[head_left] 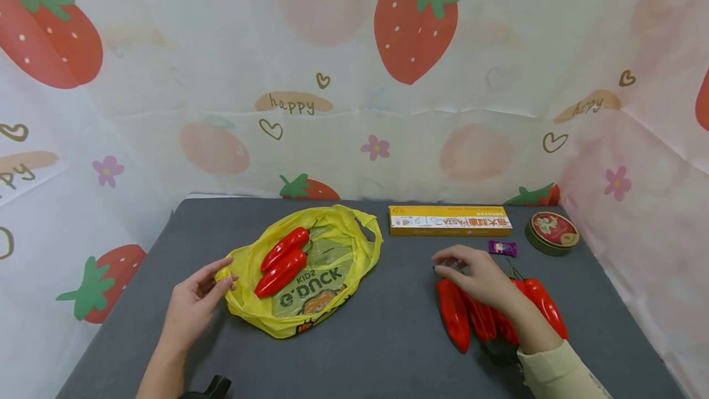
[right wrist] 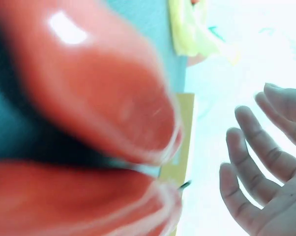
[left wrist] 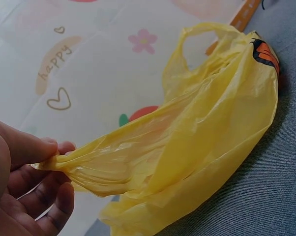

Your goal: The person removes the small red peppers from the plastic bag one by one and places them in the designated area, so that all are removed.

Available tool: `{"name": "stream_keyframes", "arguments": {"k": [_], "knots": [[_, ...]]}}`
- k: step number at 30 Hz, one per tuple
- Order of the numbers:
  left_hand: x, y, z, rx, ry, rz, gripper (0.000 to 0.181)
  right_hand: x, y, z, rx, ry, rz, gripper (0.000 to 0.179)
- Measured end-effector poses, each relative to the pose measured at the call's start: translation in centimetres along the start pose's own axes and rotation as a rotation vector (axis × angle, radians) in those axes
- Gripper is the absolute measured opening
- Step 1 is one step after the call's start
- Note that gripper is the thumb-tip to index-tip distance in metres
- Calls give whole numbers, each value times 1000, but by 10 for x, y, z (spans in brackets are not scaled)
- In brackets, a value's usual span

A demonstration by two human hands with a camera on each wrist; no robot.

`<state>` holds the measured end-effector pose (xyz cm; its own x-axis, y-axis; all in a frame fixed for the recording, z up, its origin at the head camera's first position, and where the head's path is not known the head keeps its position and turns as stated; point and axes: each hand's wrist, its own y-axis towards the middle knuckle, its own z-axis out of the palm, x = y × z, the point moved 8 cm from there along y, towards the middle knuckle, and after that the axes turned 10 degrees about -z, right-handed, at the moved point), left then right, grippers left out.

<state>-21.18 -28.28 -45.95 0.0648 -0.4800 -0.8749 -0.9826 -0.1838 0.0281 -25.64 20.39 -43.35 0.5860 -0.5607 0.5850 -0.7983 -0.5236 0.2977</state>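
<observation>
My left hand pinches the left rim of a yellow plastic bag, which lies spread open on the table. In the left wrist view, thumb and fingers grip a gathered corner of the bag and draw it taut. Two shiny red chili peppers lie inside the bag. On the right, my right hand is over several more red peppers, partly hiding them. The right wrist view shows its fingers loosely extended, holding nothing, with two peppers large in the foreground.
A yellow pasta box lies along the table's back edge. To its right are a small purple packet and a round tin with a red lid. A strawberry-print cloth hangs behind the grey table.
</observation>
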Motion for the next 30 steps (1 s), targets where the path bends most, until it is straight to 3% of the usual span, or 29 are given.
{"name": "stream_keyframes", "arguments": {"k": [12, 30], "knots": [[5, 2, -1, 1, -26, -10, 42, 29, 35, 19, -13, 93, -27, 24], [4, 1, -1, -2, 0, -36, 42, 62, 87, 60, 47, 205, -17, 29]]}}
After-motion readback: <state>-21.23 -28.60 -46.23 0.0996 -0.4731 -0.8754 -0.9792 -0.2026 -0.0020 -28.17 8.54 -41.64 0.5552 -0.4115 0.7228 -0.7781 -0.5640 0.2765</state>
